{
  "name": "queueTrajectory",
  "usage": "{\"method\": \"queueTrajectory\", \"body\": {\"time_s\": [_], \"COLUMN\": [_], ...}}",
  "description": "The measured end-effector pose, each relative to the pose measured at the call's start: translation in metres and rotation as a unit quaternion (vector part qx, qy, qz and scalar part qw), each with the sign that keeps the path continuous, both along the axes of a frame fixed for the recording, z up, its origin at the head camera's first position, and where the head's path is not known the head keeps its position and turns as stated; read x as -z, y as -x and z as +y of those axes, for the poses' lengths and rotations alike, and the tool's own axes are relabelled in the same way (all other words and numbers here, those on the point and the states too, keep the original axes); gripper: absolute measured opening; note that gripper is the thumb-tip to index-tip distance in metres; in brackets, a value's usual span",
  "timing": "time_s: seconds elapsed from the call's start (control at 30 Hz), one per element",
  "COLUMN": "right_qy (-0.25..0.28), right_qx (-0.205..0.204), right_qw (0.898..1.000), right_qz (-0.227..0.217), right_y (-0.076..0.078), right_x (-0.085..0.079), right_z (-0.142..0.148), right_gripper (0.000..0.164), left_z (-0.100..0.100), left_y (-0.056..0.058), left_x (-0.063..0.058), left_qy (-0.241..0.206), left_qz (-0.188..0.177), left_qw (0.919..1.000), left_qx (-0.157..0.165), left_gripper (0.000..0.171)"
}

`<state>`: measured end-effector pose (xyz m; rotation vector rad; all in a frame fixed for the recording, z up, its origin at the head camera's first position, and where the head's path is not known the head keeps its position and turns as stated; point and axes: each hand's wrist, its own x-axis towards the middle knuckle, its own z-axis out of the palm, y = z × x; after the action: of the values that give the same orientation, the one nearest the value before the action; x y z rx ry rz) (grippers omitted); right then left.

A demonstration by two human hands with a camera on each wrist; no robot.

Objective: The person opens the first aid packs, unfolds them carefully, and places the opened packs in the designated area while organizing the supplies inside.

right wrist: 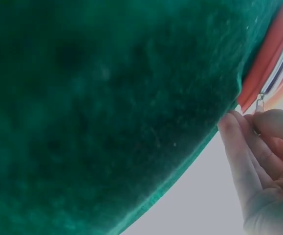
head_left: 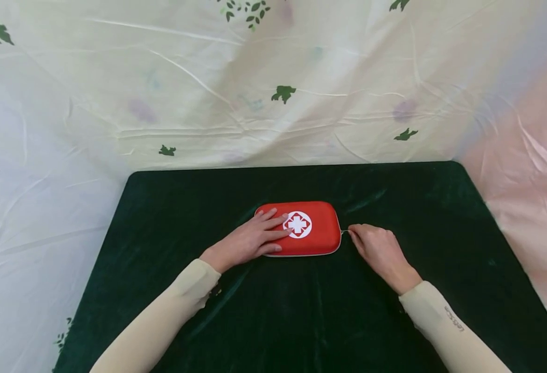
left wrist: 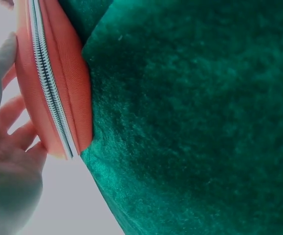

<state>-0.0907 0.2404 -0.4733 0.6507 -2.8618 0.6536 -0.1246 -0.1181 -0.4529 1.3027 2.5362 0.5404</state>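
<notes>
While the left grip (head_left: 251, 235) rests spread on a red case (head_left: 319, 230), centre frame, the right grip (head_left: 378, 249) pinches its zipper pull (right wrist: 260, 104); the near-side zip (left wrist: 50, 88) looks meshed, so that stretch seems fastened; the hidden far side I can't judge.

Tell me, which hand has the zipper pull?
The right hand: it pinches the pull at the red case's end. The left hand rests on top of the case, fingers spread.
</notes>
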Motion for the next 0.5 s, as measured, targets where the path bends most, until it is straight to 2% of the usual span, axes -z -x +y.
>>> {"method": "queueTrajectory", "body": {"time_s": [0.23,0.5], "right_qy": [-0.007,0.018], "right_qx": [0.004,0.007], "right_qw": [1.000,1.000], "right_qz": [0.011,0.001], "right_y": [0.017,0.035], "right_x": [-0.002,0.001], "right_z": [-0.002,-0.003], "right_gripper": [0.018,0.021], "left_z": [-0.001,-0.002], "left_y": [0.001,0.002], "left_x": [0.002,0.002], "left_qy": [-0.014,-0.008], "left_qz": [0.000,-0.001], "left_qw": [0.9999,0.9999], "left_qx": [0.011,0.006], "left_gripper": [0.054,0.053]}}
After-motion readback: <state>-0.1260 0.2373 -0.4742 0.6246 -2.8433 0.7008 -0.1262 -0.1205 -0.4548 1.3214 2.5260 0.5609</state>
